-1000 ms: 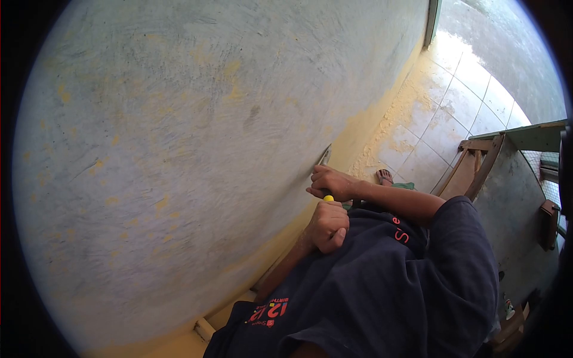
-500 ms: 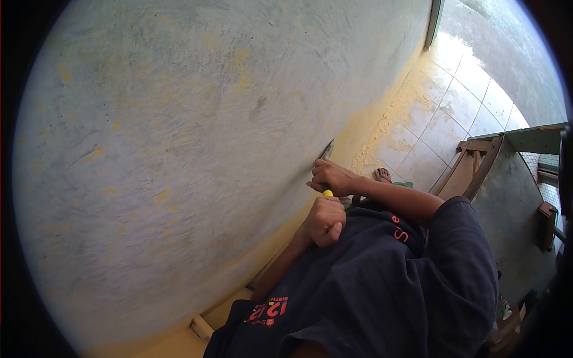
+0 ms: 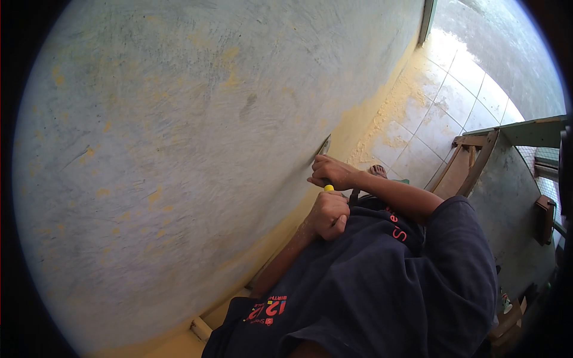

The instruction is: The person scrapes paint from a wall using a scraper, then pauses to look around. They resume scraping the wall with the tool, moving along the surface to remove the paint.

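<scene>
A scraper (image 3: 326,145) with a metal blade and a partly yellow handle lies against the wall (image 3: 179,149). My right hand (image 3: 334,172) is closed round it just behind the blade, the arm reaching across my body. Below it, my left hand (image 3: 330,213) is wrapped round the handle's lower end, and a bit of yellow shows between the two fists. The blade tip rests close to the border between the grey, scraped surface and a yellow-painted strip (image 3: 352,126). Most of the handle is hidden by my fingers.
Yellow flakes (image 3: 382,113) are scattered along the wall's foot on white floor tiles (image 3: 439,92). My foot (image 3: 377,171) shows beyond my hands. A wooden frame (image 3: 471,158) and a grey panel (image 3: 507,197) stand at the right. A wooden bar (image 3: 201,329) is at lower left.
Both hands and the scraper have shifted slightly; the blade sits a little higher and further left in view. The whole view has also moved a little. The grip is the same.
</scene>
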Demonstrator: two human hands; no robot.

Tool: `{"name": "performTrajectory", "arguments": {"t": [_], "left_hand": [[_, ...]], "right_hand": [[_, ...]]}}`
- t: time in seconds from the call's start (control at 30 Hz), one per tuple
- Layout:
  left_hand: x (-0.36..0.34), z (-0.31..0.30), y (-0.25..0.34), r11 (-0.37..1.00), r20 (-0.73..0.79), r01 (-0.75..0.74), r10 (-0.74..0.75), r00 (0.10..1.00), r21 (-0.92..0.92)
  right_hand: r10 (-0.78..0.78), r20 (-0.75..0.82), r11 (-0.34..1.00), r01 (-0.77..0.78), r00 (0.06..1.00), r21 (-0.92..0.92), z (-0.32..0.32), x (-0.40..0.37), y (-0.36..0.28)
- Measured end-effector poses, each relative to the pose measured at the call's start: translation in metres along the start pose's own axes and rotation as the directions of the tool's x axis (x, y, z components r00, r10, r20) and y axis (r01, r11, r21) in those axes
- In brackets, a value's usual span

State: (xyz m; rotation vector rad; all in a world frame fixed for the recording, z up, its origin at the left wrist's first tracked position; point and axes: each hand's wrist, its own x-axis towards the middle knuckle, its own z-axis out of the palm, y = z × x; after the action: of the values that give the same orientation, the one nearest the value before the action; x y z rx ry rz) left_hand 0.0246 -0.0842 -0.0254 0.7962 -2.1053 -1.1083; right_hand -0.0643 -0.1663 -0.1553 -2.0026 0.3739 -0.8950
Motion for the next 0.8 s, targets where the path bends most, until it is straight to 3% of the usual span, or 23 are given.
{"name": "performTrajectory", "arguments": {"t": [0.07,0.7,0.8], "left_hand": [[0.007,-0.002,-0.003,1.000,0.042,0.001,-0.001,0.999,0.006],[0.001,0.015,-0.013,0.999,-0.038,-0.040,0.040,0.998,-0.003],[0.010,0.011,-0.012,0.999,-0.024,-0.047,0.047,0.999,0.006]], "right_hand": [[-0.095,-0.076,0.995,0.096,0.993,0.021,-0.001,0.000,-0.003],[-0.002,0.081,1.000,0.003,0.997,-0.015,-0.006,-0.009,0.011],[-0.062,0.019,0.998,0.062,0.998,0.008,-0.003,-0.008,0.012]]}}
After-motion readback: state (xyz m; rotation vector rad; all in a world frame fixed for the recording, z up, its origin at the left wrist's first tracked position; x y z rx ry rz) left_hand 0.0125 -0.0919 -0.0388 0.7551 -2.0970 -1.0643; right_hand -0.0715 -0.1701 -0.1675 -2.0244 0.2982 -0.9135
